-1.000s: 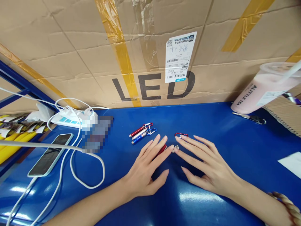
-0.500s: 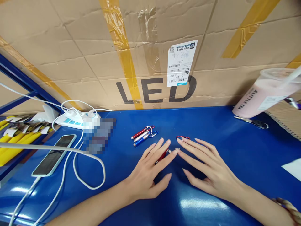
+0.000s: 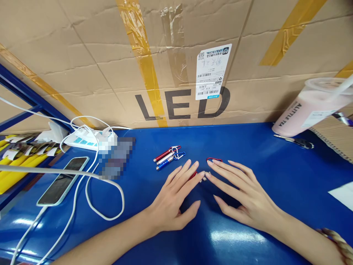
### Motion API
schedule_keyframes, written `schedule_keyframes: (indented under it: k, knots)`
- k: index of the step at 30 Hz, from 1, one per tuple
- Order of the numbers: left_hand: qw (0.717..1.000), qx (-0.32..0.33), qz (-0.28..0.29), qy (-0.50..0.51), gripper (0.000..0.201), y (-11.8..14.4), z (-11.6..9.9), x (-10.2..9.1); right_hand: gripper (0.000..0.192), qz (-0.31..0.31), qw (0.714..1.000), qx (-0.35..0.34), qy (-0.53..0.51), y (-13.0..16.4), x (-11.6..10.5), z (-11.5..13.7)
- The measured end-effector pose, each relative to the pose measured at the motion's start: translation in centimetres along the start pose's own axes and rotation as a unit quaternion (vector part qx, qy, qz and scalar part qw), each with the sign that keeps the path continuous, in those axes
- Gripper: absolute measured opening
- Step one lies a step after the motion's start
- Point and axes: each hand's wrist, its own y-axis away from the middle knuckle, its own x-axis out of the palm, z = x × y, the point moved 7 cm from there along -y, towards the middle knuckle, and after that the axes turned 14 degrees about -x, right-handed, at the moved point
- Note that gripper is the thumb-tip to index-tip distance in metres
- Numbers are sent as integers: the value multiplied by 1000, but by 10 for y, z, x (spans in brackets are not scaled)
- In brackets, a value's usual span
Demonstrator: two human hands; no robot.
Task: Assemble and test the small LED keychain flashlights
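Note:
My left hand [image 3: 174, 197] lies palm down with fingers stretched out over a red tube-shaped piece [image 3: 193, 175], which is mostly hidden under them. Small silvery parts [image 3: 204, 179] sit between the two index fingertips. Also spread flat, my right hand [image 3: 245, 193] has its fingertips by a red carabiner clip [image 3: 214, 159]; they seem to touch its lower edge. Just beyond my left hand lie three small penlights with carabiner clips, side by side: a red penlight [image 3: 162, 156], a silver penlight [image 3: 165, 158] and a blue penlight [image 3: 164, 163].
A large cardboard box [image 3: 110, 66] stands behind the blue table [image 3: 132, 206]. On the left are a white power strip [image 3: 79, 141], a phone [image 3: 62, 182] and looping white cables. A pink drink cup [image 3: 303, 114] and a key [image 3: 293, 141] are at the right.
The left fingers cover more of the red tube-shaped piece. Both hands otherwise stay nearly in place, and the view has shifted slightly.

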Motion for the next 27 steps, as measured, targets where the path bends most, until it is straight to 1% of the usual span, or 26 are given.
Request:
schedule_keyframes:
  k: [5,12,27]
  knots:
    - [1000,-3,0,14,55,0,0,-1,36,3,1000,-9,15,-1,-2,3]
    - [999,-7,0,41,56,-1,0,-2,34,13,999,-25,29,-4,-2,6]
    - [999,8,3,43,54,-1,-1,-2,32,6,999,-16,30,-5,-2,4]
